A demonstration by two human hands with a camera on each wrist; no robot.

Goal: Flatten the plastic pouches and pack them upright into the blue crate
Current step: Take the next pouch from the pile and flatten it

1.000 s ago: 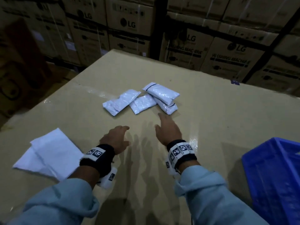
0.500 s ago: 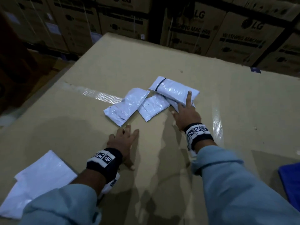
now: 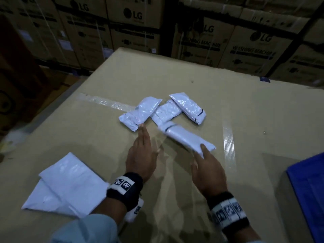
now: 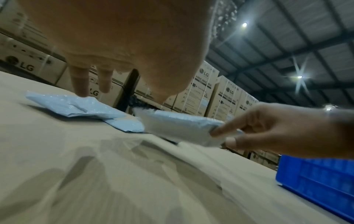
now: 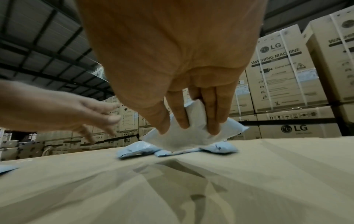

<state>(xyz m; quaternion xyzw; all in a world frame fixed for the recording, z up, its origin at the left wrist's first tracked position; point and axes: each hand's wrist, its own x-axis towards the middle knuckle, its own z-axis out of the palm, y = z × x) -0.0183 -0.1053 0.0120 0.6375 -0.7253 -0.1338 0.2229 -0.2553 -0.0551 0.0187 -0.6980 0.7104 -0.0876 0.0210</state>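
Three white plastic pouches lie in a cluster on the cardboard top: a left pouch (image 3: 140,112), a middle pouch (image 3: 166,112) and a right pouch (image 3: 188,106) with a black line. My right hand (image 3: 205,160) pinches the near end of another pouch (image 3: 184,137), thumb on top and fingers beneath; the same pouch (image 5: 184,136) is lifted off the surface. My left hand (image 3: 142,151) is stretched out flat, its fingertips (image 4: 80,92) touching the left pouch's near edge. The blue crate (image 3: 310,193) stands at the right edge.
Two flat white bags (image 3: 64,186) lie by my left forearm. The work surface is a large taped cardboard box (image 3: 245,120). Stacked LG cartons (image 3: 201,41) wall off the far side. A gap drops to the floor on the left.
My right hand took a pouch from the pile and drew it toward me, lifting it. My left hand slid forward until its fingertips reached the left pouch.
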